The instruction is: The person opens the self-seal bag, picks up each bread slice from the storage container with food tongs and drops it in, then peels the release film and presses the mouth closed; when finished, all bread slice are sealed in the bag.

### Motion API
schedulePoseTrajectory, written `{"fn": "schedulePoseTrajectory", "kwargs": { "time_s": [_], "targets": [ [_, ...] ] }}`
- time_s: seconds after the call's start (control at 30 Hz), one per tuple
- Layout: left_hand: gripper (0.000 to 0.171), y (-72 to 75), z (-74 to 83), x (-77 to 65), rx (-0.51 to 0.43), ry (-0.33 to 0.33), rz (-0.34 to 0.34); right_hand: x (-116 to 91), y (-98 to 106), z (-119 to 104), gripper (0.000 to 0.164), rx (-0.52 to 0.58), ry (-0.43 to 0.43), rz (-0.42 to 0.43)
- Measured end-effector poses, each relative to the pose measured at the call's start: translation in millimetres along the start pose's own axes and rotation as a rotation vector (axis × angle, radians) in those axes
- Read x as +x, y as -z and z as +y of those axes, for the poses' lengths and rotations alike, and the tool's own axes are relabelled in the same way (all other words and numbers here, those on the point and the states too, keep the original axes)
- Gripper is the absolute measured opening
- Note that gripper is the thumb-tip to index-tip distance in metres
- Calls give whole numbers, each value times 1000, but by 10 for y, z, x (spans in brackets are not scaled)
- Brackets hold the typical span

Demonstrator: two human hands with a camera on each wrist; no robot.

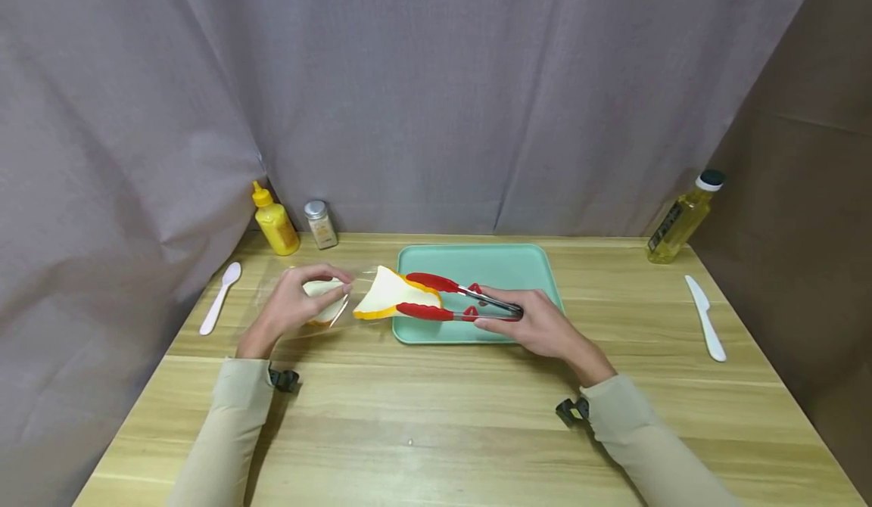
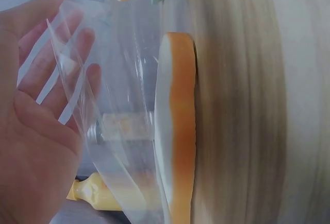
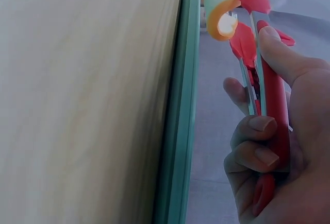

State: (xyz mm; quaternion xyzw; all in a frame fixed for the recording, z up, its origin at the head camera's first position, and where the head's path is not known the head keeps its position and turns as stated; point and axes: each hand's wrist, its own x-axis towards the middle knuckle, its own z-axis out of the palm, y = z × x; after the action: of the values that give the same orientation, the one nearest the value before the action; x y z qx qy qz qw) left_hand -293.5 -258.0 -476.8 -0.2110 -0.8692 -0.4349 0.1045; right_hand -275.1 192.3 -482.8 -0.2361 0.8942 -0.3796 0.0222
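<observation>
My right hand (image 1: 538, 321) grips red-and-metal tongs (image 3: 276, 110), fingers wrapped round the handle. The tongs' red tips squeeze a slice of bread (image 1: 391, 295) by its sides, and it bends into a curl. This slice is held over the left end of a mint-green tray (image 1: 480, 257). At the left, the thumb and fingertips of my left hand (image 1: 303, 299) pinch the edge of a clear plastic bag (image 2: 118, 59), its mouth towards the tongs. Another bread slice (image 2: 181, 126) lies inside the bag, partly covered by the left hand in the head view.
A yellow squeeze bottle (image 1: 278, 227) and a spice jar (image 1: 321, 225) stand at the back left, near a white spoon (image 1: 219, 299). On the right are an oil bottle (image 1: 681, 219) and a white plastic knife (image 1: 706, 319). A grey curtain (image 1: 436, 98) hangs behind the wooden table (image 1: 422, 416).
</observation>
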Motion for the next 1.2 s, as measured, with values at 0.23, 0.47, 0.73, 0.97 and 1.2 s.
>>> {"fn": "schedulePoseTrajectory", "kwargs": {
  "time_s": [0.23,0.47,0.73,0.97,1.2],
  "targets": [
    [16,2,-22,6,6,-21,2,80,-70,-40,68,-7,0,-11],
    [13,-8,-25,8,20,-48,8,77,-84,-28,68,6,-11,-27],
    [13,5,-16,10,2,-45,-5,147,-128,-42,67,20,-7,-25],
    [13,5,9,2,15,-24,-2,246,-191,-111,67,17,-2,-34],
    [14,-1,40,15,-22,-11,-5,349,-244,-193,68,44,-4,-54]
  ]
}}
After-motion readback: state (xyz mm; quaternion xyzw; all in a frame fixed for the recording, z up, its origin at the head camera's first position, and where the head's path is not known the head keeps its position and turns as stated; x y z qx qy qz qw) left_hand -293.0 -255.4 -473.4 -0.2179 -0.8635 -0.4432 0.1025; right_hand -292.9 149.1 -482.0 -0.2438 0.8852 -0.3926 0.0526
